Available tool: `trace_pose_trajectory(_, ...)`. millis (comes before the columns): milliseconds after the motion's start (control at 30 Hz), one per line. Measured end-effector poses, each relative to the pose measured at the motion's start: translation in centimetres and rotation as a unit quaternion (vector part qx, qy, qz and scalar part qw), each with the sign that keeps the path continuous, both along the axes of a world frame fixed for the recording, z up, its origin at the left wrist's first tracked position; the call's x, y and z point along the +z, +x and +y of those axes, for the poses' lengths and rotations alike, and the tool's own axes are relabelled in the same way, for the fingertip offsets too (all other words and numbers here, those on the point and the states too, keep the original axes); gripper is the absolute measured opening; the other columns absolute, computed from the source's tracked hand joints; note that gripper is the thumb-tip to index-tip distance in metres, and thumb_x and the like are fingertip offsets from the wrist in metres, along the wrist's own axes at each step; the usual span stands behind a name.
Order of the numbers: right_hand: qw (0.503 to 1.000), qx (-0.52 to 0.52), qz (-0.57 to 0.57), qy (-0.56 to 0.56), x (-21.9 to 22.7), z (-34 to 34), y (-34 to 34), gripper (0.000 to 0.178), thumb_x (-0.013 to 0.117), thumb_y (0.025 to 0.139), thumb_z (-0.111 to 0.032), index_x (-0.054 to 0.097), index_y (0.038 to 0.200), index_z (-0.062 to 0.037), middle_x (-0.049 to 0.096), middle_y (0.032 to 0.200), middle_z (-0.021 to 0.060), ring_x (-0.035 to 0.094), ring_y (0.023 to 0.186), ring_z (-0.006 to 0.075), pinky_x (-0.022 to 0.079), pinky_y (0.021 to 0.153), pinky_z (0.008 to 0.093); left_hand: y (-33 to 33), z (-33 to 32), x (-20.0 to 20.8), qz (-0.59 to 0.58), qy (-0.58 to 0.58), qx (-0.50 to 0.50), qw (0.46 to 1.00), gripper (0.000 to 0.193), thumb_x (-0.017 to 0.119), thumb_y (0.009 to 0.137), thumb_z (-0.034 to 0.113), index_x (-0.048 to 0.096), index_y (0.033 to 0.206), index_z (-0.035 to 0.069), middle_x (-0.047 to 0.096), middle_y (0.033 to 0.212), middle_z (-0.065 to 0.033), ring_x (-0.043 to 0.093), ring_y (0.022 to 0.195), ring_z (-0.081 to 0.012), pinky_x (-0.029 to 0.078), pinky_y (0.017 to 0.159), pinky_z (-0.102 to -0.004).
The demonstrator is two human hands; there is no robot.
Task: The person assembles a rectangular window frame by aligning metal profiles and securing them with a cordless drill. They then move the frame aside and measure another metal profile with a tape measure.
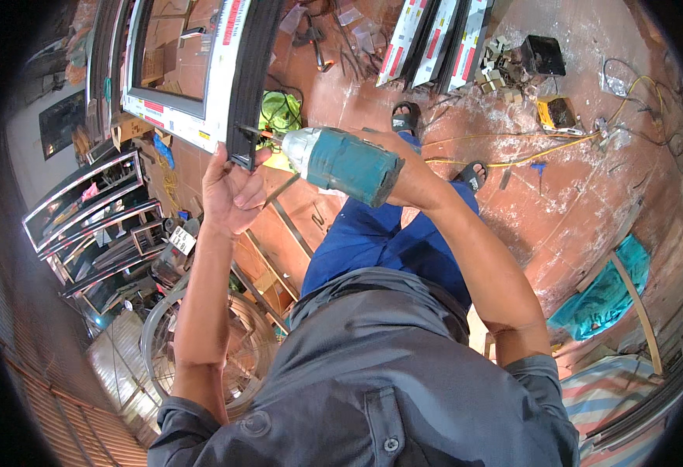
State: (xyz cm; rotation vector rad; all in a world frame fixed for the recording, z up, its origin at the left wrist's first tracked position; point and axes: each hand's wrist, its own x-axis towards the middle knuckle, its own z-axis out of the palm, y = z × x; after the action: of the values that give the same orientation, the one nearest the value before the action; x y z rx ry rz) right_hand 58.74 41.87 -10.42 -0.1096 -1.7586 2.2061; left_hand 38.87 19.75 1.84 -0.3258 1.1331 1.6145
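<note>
My right hand (404, 165) is wrapped round a teal impact driver (349, 165) with a silver nose. Its bit points left and meets, or nearly meets, the black side of a window frame (249, 86) covered in white and red protective film. At the frame's lower corner, my left hand (235, 189) has its thumb and fingers closed on a small black end piece (242, 146). Whether a screw sits at the bit's tip is too small to tell. The driver's grip is mostly hidden behind my right hand and its body.
Film-wrapped profiles (433, 43) lie ahead on the tiled floor, beside metal offcuts (499, 68) and a black box (543, 55). A yellow cable (513, 162) crosses the floor at right. Left are stacked frames (96, 198) and a round fan (162, 342). A bright yellow-green bag (281, 111) lies behind the driver.
</note>
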Motion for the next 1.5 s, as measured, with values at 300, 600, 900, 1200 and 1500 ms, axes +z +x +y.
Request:
trace_pose_trajectory(300, 0.981, -0.035, 0.018, 0.188, 0.6, 2.4, 1.1, 0.04, 0.071, 0.094, -0.018, 0.069, 0.131, -0.0039, 0.074, 0.121, 0.0179, 0.072, 0.106, 0.0314, 0.054, 0.095, 0.0388, 1.2, -0.1, 0.4, 0.085, -0.019, -0.039, 0.995, 0.043, 0.063, 0.107, 0.038, 0.063, 0.125, -0.001, 0.076, 0.104, -0.013, 0.041, 0.045, -0.0051, 0.031, 0.039, -0.0198)
trace_pose_trajectory(600, 0.926, -0.034, -0.246, 0.286, -2.4, 6.3, 19.1, 0.049, 0.07, 0.102, -0.02, 0.057, 0.146, -0.0026, 0.067, 0.138, 0.0093, 0.063, 0.127, 0.0254, 0.049, 0.111, 0.0386, 2.5, -0.5, -0.7, 0.226, -0.13, -0.078, 0.962, 0.027, 0.062, 0.106, 0.022, 0.068, 0.106, -0.004, 0.076, 0.089, -0.0135, 0.039, 0.042, -0.0052, 0.028, 0.038, -0.0228)
trace_pose_trajectory(900, 0.921, -0.088, -0.364, 0.107, 9.5, 5.3, 29.7, 0.033, 0.075, 0.1, -0.015, 0.068, 0.13, -0.0011, 0.074, 0.119, 0.0098, 0.069, 0.11, 0.0209, 0.054, 0.095, 0.0373, 3.6, -0.8, -2.3, 0.238, -0.199, -0.02, 0.95, 0.026, 0.065, 0.106, 0.028, 0.068, 0.096, 0.003, 0.07, 0.079, -0.008, 0.04, 0.042, -0.006, 0.029, 0.038, -0.024)
trace_pose_trajectory(1200, 0.945, -0.002, -0.301, -0.129, 9.5, -2.0, 21.4, 0.056, 0.083, 0.093, -0.021, 0.058, 0.139, -0.0009, 0.07, 0.129, 0.0097, 0.065, 0.117, 0.021, 0.054, 0.1, 0.0375, 7.3, 0.0, -1.4, 0.145, -0.149, -0.063, 0.976, 0.03, 0.069, 0.103, 0.034, 0.07, 0.112, 0.006, 0.068, 0.094, -0.0046, 0.054, 0.064, -0.0086, 0.04, 0.052, -0.0243)
trace_pose_trajectory(1500, 0.96, 0.029, -0.279, -0.004, 11.7, -15.4, 7.0, 0.049, 0.078, 0.096, -0.012, 0.06, 0.14, -0.0016, 0.068, 0.135, 0.0096, 0.063, 0.124, 0.023, 0.05, 0.106, 0.037, 3.5, -13.2, -3.1, -0.062, -0.025, 0.134, 0.989, 0.024, 0.072, 0.097, 0.015, 0.073, 0.118, 0.004, 0.066, 0.085, -0.0018, 0.063, 0.079, -0.0123, 0.048, 0.065, -0.0243)
